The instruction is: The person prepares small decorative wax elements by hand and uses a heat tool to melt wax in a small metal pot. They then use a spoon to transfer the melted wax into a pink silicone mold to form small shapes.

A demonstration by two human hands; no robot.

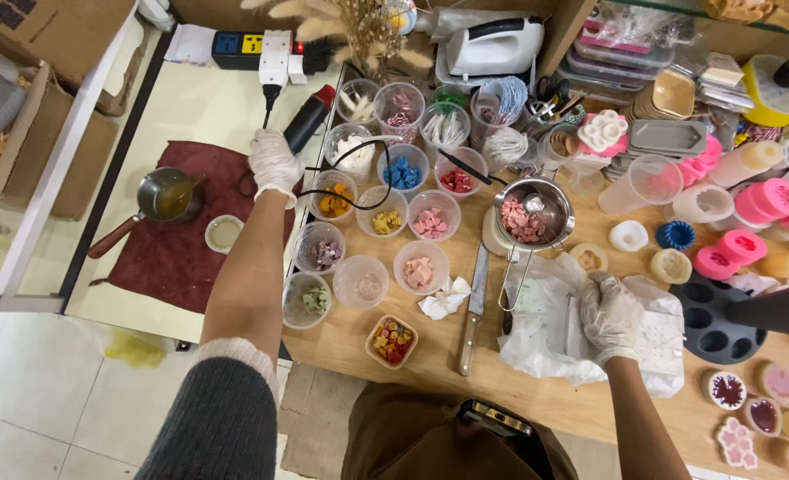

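My left hand (pixel 274 164), in a white glove, grips the handle of a black heat gun with a red tip (pixel 308 118); its black cord loops over the clear cups of coloured wax pieces (pixel 386 218). My right hand (pixel 609 316), also gloved, rests closed on a white plastic bag (pixel 545 342) on the wooden table (pixel 430 360). Just beyond the bag a metal pitcher (pixel 529 213) holds pink chunks and a spoon. A knife (pixel 474 307) lies to the left of the bag.
On a dark red cloth (pixel 177 258) to the left sit a small pot of yellow liquid (pixel 168 196) and a small cup. Pink and white moulds (pixel 741 222), a dark muffin mould (pixel 710 320), a hand mixer (pixel 492 44) and a power strip (pixel 261 49) crowd the back and right.
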